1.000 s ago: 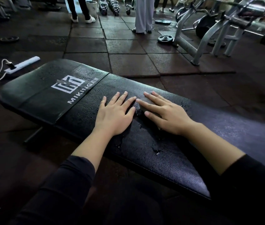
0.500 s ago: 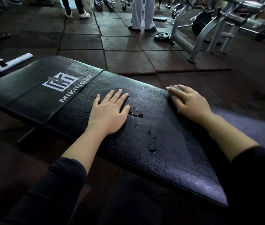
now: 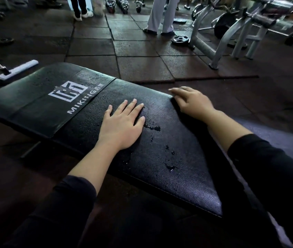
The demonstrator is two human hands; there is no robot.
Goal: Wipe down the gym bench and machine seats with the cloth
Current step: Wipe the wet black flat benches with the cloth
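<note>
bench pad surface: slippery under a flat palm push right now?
Likely yes: water beads and small puddles sit on the bench pad beside the left hand. Its glossy textured vinyl probably gives some grip. Padding likely yields slightly.

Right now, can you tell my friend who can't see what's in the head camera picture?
A person's left hand rests flat on a black gym bench dotted with water drops, while the right hand touches its far edge, blurred. No cloth is visible. Behind are floor tiles and a weight plate.
</note>
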